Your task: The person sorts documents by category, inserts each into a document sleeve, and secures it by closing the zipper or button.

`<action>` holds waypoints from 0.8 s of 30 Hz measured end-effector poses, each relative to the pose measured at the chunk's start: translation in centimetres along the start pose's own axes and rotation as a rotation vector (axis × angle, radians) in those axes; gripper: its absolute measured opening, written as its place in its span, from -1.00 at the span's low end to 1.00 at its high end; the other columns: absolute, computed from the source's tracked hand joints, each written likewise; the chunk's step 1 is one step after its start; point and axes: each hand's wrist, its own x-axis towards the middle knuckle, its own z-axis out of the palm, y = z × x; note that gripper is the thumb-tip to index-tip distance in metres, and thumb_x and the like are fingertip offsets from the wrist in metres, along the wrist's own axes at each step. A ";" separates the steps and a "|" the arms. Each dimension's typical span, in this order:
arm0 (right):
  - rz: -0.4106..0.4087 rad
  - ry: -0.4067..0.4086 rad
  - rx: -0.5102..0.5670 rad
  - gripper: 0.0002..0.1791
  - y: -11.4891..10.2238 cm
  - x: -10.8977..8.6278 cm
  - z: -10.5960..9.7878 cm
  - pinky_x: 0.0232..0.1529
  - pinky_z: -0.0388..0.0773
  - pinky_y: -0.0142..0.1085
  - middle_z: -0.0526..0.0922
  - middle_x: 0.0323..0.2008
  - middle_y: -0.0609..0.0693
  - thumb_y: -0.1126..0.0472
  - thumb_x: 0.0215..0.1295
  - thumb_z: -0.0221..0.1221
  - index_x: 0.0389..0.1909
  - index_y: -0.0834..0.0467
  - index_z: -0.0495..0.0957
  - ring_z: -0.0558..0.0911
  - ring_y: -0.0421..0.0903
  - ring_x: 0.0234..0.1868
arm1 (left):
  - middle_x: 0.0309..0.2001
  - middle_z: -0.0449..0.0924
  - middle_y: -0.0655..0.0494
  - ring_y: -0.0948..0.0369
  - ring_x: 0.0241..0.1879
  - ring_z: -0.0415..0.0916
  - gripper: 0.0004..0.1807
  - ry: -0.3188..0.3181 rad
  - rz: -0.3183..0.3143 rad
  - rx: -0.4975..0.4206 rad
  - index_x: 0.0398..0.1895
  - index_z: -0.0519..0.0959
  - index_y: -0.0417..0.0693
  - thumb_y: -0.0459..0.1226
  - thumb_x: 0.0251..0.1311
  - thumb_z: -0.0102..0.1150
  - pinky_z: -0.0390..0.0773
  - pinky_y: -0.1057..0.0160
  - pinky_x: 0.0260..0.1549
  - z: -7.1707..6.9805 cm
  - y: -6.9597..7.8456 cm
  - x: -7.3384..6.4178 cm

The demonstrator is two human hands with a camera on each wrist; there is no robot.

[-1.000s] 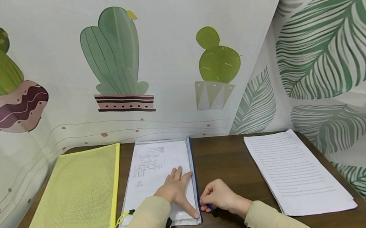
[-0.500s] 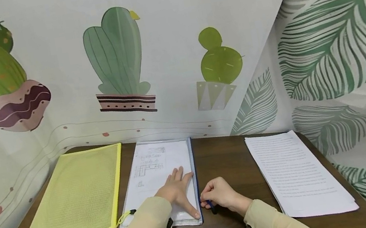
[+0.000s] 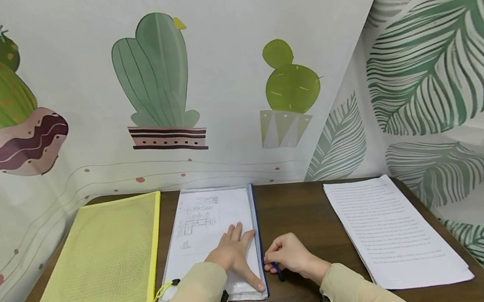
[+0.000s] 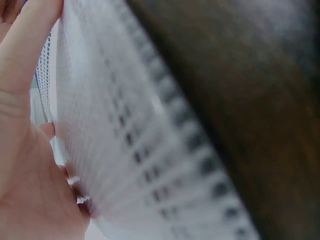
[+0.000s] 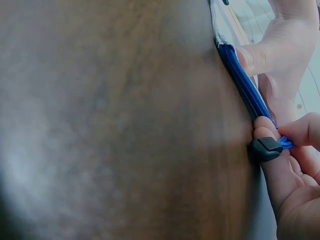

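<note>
A clear mesh zip pouch (image 3: 204, 200) with drawn-on paper inside lies mid-table, its blue zipper (image 5: 245, 87) along the right side. Spread flat over its lower right part is my left hand (image 3: 235, 253), the thumb pointing toward the near corner. My right hand (image 3: 291, 257) is at the zipper's near end, where thumb and fingers pinch the blue cord zipper pull (image 5: 286, 142) with a black tip (image 5: 267, 148). The slider itself is hidden by my fingers. In the left wrist view the pouch's mesh edge (image 4: 165, 95) is blurred beside my left palm.
A yellow mesh pouch (image 3: 101, 260) with a cord loop (image 3: 164, 288) lies on the left of the brown table (image 3: 290, 207). On the right is a stack of printed sheets (image 3: 395, 232). A patterned cloth (image 3: 219, 69) hangs behind the table.
My right hand has crept slightly away from me along the zipper, still pinching the pull. The left hand stays put on the pouch.
</note>
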 end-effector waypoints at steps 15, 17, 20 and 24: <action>-0.010 0.026 0.016 -0.88 0.2 0.9 0.0 -0.46 0.67 -0.25 0.67 -0.57 0.10 0.44 0.08 0.19 -0.44 0.49 0.59 0.66 -0.18 -0.58 | 0.51 -0.27 -0.15 -0.10 0.49 -0.32 0.49 -0.016 0.001 0.020 0.48 -0.02 0.13 0.34 -0.70 0.50 -0.13 -0.02 0.45 0.0 -0.2 0.3; -0.006 0.030 0.016 -0.87 0.2 1.0 -0.1 -0.46 0.67 -0.25 0.67 -0.56 0.10 0.43 0.08 0.19 -0.44 0.48 0.59 0.66 -0.18 -0.58 | 0.51 -0.26 -0.15 -0.10 0.49 -0.32 0.48 -0.016 0.002 0.023 0.48 -0.02 0.12 0.34 -0.69 0.50 -0.12 -0.03 0.44 0.0 -0.2 0.3; 0.002 0.035 0.013 -0.87 0.2 1.1 -0.2 -0.45 0.67 -0.25 0.67 -0.56 0.10 0.42 0.09 0.20 -0.44 0.47 0.60 0.66 -0.17 -0.58 | 0.51 -0.25 -0.16 -0.11 0.49 -0.31 0.48 -0.016 0.005 0.024 0.48 -0.02 0.11 0.33 -0.68 0.50 -0.12 -0.04 0.44 -0.1 -0.1 0.2; 0.006 0.044 0.002 -0.87 0.2 1.3 -0.3 -0.44 0.68 -0.23 0.68 -0.56 0.13 0.41 0.10 0.21 -0.43 0.46 0.60 0.66 -0.17 -0.58 | 0.51 -0.25 -0.17 -0.11 0.49 -0.30 0.48 -0.014 0.008 0.025 0.47 -0.01 0.11 0.33 -0.68 0.50 -0.11 -0.04 0.44 -0.1 -0.1 0.2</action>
